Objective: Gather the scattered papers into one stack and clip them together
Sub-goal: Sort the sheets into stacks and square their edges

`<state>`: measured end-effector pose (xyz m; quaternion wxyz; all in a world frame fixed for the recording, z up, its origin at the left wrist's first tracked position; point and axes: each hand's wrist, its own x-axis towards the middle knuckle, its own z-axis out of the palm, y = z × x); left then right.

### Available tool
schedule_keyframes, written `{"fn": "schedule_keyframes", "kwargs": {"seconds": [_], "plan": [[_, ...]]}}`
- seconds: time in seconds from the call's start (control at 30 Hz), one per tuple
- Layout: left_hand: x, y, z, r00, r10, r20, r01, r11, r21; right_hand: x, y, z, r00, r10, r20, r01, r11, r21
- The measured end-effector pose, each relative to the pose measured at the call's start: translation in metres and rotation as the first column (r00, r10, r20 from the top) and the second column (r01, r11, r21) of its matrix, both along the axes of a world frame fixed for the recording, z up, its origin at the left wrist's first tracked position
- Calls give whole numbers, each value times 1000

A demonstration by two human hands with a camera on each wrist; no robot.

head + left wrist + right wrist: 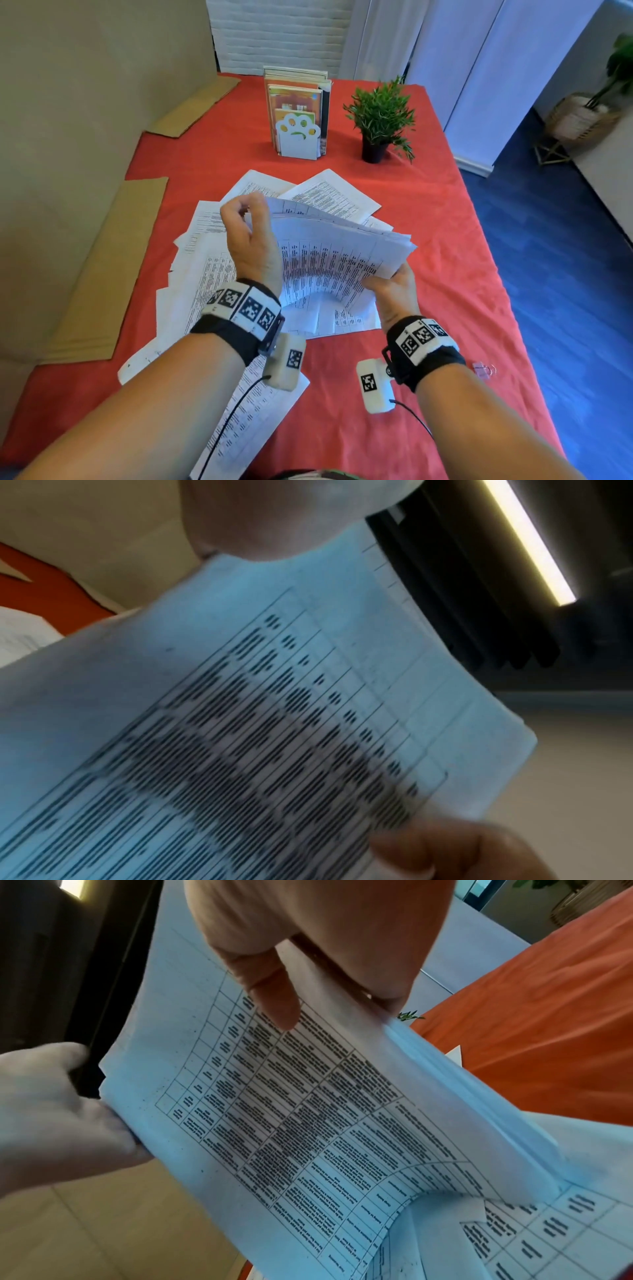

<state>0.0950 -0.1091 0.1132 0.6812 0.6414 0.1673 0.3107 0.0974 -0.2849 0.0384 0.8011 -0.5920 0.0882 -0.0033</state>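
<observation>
Above the red tablecloth (428, 219), left hand (250, 236) and right hand (394, 291) each grip an end of the sagging bundle of white printed sheets (335, 260), likely to square it; loose printed pages (205, 274) wait below, pink binder clip (483, 369) beside the right wrist.

A table (428, 222) is covered with a red cloth. Loose papers (205, 274) with printed words are spread over the middle and near side of it, overlapping one another. At the far side, books are held upright in a white stand (297, 137) with a paw shape cut in its front. A small green plant in a black pot (375, 150) is set just to the right of the stand. A pink clip (483, 369) is seen near the right edge.
</observation>
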Motion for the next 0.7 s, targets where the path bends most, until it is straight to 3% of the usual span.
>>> {"fn": "schedule_keyframes", "kwargs": {"seconds": [0.17, 0.27, 0.37, 0.47, 0.57, 0.7], "plan": [[5, 6, -3, 1000, -13, 22, 14, 1000, -18, -2, 0, -3, 999, 36, -7, -36, 999, -23], [-6, 17, -28, 985, -173, 24, 169, 979, 118, 0, 0, -5, 999, 30, -19, -31, 997, -69], [-14, 21, -42, 960, -281, -18, 281, 954, 105, 2, -2, -5, 997, 64, -33, -66, 995, -76], [-14, 18, -28, 975, -219, 25, 216, 972, 89, 3, -5, -4, 996, 87, -32, -88, 995, -55], [-4, 8, 3, 997, -71, -14, 72, 992, 106, 4, -8, -7, 995, 88, -44, -91, 994, -55], [11, 8, 18, 1000, -12, 23, 13, 999, -34, 2, -8, -6, 994, 100, -35, -102, 993, -59]]}}
